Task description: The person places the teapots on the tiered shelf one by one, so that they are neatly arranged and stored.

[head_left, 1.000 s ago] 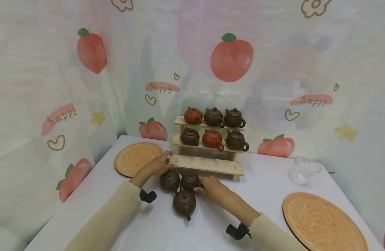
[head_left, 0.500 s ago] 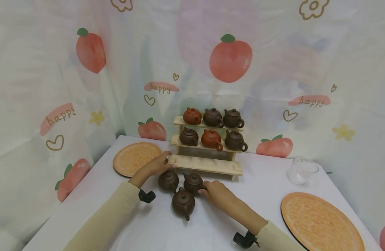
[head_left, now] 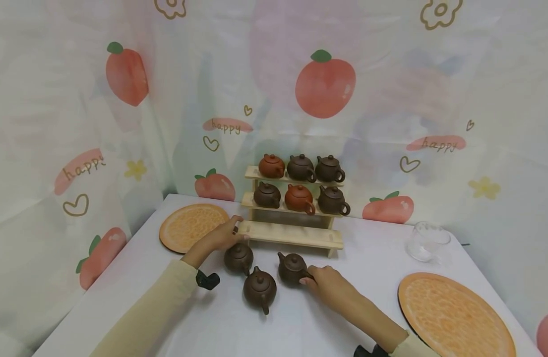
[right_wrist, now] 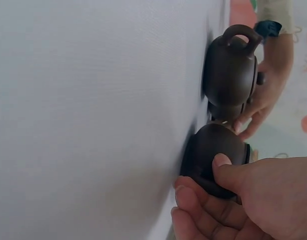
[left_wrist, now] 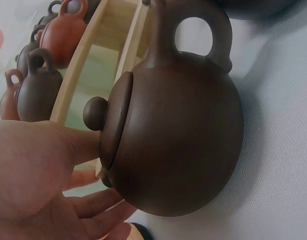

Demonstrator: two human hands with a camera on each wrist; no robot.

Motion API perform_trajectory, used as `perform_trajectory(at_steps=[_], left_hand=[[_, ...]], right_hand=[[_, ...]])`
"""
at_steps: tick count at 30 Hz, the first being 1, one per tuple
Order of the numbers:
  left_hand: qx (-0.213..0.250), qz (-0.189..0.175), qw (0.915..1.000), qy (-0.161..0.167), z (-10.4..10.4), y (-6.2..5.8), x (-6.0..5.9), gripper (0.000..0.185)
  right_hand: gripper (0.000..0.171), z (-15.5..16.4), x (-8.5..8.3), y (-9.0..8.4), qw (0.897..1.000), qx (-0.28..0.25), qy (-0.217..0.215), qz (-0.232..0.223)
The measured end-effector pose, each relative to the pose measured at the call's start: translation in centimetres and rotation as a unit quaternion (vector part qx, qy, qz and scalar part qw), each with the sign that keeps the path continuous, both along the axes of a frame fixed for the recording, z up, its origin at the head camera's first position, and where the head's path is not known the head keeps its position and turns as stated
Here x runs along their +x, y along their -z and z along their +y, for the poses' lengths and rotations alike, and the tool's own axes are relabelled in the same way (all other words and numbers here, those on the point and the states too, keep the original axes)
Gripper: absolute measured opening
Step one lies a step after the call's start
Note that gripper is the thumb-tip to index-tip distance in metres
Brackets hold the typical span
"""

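Three dark brown clay teapots stand on the white table in front of a wooden three-step stand. My right hand grips the right teapot from its handle side, thumb on its body. My left hand holds the left end of the stand's bare lowest board, thumb on top. The left teapot sits right beside its fingers. The front teapot stands untouched, nearest to me.
Six more teapots, brown and reddish, fill the stand's two upper steps. One round orange mat lies at the back left and another orange mat at the front right. A clear glass cup stands at the right. Printed curtains close the back and sides.
My right hand has pulled its teapot to the right and toward me, away from the other two. The left hand has stayed on the stand.
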State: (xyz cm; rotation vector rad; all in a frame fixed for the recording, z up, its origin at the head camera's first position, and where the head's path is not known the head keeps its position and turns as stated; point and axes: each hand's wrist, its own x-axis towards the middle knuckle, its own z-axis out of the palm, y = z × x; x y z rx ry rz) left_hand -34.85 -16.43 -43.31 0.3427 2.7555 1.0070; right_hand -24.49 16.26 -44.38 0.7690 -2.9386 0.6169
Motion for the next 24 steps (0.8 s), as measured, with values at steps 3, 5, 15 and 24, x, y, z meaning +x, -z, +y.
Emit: perform_trajectory(at_steps=[3,5,15,24], left_hand=[[0.001,-0.003,1.0,-0.002,0.0,0.1,-0.1,0.065],[0.002,-0.005,1.0,-0.004,0.0,0.2,-0.1,0.065],[0.002,-0.017,0.9998,-0.013,0.0,0.2,-0.1,0.066],[0.002,-0.016,0.9998,-0.014,0.1,0.1,0.0,0.065]], right_hand=[[0.026,0.7,0.4,0.0,1.0,0.003,0.006,0.0],[0.026,1.2,0.7,-0.1,1.0,0.005,0.009,0.002],[0.026,3.8,0.9,-1.1,0.999,-0.008,0.039,-0.006],[0.021,5.5,-0.5,-3.5,0.999,-0.013,0.047,0.01]])
